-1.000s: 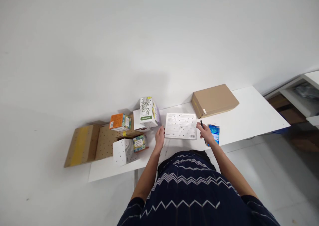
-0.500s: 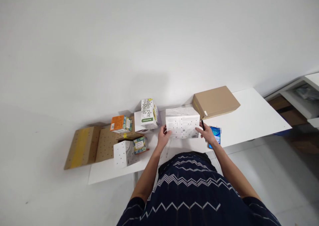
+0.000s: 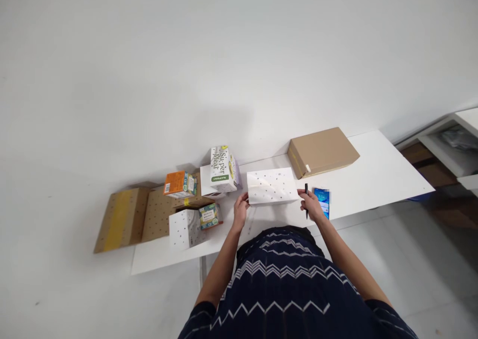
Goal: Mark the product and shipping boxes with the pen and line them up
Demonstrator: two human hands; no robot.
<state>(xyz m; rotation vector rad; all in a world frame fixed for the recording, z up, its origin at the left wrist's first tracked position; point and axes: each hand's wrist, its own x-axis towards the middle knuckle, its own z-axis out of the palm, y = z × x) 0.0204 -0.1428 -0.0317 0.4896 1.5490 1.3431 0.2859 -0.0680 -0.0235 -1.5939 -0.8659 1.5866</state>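
A white cardboard box point(image 3: 271, 185) with small dark marks lies in front of me, its speckled face turned up. My left hand point(image 3: 241, 211) grips its left end, fingers closed at the edge. At the opposite end, my right hand point(image 3: 310, 205) has its fingertips on the box's edge. A black pen point(image 3: 306, 200) is held upright in that same hand. Just right of the hand lies a phone point(image 3: 321, 202) with its screen lit.
To the left stand a "Su-per Meal" box point(image 3: 223, 168), an orange box point(image 3: 179, 183), a small green-and-orange box point(image 3: 210, 216) and a white speckled box point(image 3: 186, 228). They are by an opened brown carton point(image 3: 125, 219). A closed brown carton point(image 3: 324, 152) lies at the back right of the white table point(image 3: 388, 172).
The white box has turned between my hands: the printed side with barcode no longer shows, and the plain speckled face is up. The pen has swung more upright.
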